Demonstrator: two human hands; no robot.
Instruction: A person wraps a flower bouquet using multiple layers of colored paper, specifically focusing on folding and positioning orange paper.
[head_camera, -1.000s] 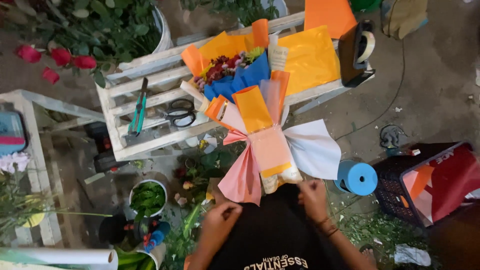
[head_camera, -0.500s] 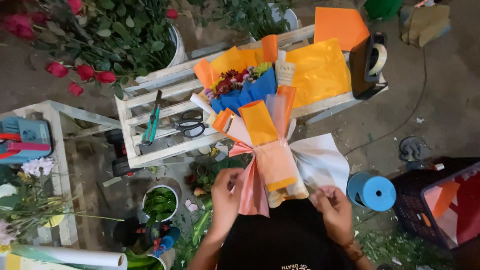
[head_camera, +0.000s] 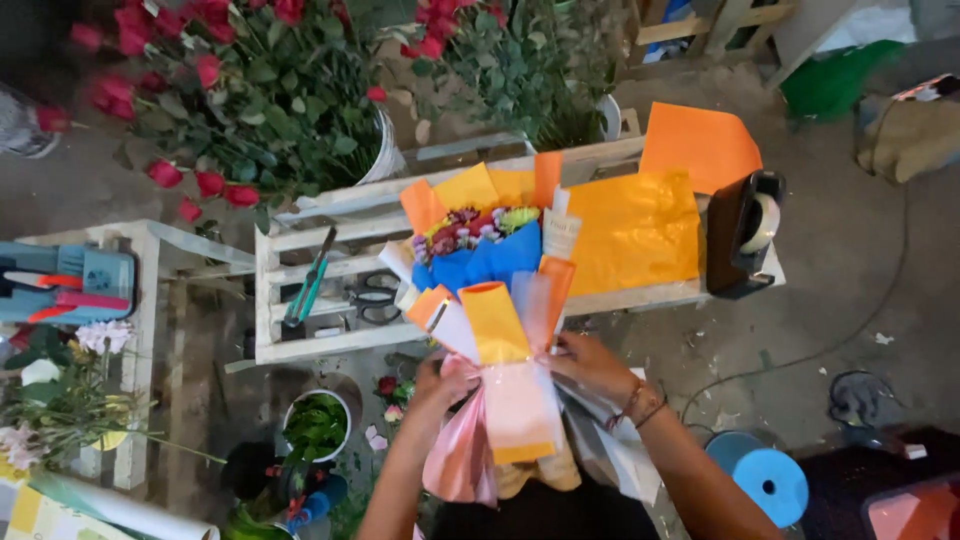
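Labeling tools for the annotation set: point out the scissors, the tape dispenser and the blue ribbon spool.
scissors (head_camera: 372, 298): head view, on the black handles.
tape dispenser (head_camera: 740, 235): head view, on its black body.
blue ribbon spool (head_camera: 768, 483): head view, on the round top face.

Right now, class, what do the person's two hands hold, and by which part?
Both the left hand and right hand grip the paper-wrapped flower bouquet at its narrow waist, where the orange, pink and white wrapping gathers.

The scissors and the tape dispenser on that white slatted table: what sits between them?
In the head view, between the scissors and the black tape dispenser lie the wrapped bouquet and yellow-orange wrapping paper sheets.
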